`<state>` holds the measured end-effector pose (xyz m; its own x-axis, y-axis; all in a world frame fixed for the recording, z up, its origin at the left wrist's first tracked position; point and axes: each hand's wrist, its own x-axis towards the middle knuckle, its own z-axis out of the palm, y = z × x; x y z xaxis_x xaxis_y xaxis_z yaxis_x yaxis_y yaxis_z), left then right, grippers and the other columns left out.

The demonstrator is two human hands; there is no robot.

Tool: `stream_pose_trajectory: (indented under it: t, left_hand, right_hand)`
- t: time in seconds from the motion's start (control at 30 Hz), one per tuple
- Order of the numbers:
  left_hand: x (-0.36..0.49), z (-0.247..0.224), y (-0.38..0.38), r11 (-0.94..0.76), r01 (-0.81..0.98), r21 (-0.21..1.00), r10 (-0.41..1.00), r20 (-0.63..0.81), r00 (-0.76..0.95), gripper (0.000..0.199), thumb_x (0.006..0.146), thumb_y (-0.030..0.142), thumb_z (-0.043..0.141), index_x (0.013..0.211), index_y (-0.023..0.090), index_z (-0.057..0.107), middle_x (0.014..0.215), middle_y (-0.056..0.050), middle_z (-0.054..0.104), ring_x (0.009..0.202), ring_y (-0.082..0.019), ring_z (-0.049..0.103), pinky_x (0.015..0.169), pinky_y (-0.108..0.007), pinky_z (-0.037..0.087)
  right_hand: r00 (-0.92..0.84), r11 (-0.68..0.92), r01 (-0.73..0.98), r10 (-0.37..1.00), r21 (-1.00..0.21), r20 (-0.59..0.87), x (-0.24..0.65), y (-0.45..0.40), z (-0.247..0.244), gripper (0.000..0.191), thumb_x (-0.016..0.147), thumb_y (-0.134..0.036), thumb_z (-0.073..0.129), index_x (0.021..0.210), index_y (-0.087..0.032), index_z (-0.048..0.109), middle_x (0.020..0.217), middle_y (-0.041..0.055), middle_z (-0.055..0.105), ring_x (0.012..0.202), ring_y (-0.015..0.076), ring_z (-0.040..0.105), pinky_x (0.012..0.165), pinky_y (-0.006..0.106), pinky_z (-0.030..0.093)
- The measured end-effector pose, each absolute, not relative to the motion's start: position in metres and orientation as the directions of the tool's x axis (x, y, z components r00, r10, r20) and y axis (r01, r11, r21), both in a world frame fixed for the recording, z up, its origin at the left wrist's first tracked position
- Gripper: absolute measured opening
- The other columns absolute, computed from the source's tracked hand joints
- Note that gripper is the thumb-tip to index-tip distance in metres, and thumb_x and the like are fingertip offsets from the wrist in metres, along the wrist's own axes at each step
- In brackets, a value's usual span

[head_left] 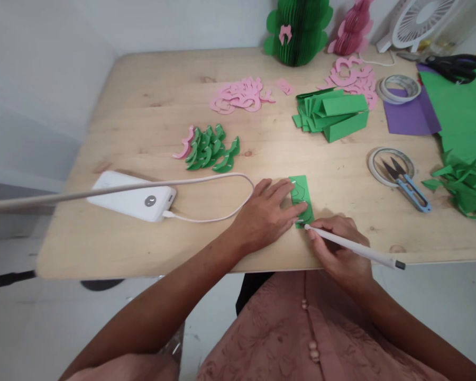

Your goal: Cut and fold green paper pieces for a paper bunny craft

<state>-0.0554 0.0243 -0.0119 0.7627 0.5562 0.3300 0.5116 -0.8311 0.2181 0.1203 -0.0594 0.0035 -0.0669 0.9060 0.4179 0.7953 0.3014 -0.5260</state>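
A small green paper rectangle (301, 189) lies near the table's front edge, with dark curved lines drawn on it. My left hand (265, 214) rests flat on it, fingers spread, pressing on its left side. Part of the drawing is hidden under those fingers. In my right hand (343, 248) is a white pen (357, 246), gripped near its tip and slanting down to the right. The tip meets the lower edge of the green paper, close to my left fingertips.
Left of my hands lies a white power bank (127, 198) with a cable. Cut green pieces (208, 148), pink cutouts (238, 96) and folded green paper (333, 114) lie farther back. Blue thread snips (410, 188) rest on a tape roll (375, 172); black scissors (456, 67) are back right.
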Motion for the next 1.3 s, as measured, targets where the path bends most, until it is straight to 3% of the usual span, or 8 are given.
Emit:
stream_pose_trajectory:
  t: [1.3]
  left_hand:
    - [-0.0557,-0.0122,0.024,-0.829,0.515,0.22,0.56,0.318,0.765,0.026,0.089,0.026,0.054,0.114,0.025,0.061,0.125,-0.014,0.054,0.124,-0.027,0.047,0.101,-0.047,0.036]
  right_hand:
    - [0.011,0.217,0.817,0.92,-0.534,0.391,0.1229,-0.062,0.0037,0.003,0.084,-0.022,0.058,0.081,-0.022,0.059,0.07,0.0005,0.065,0.067,0.0167,0.059,0.066,0.034,0.044]
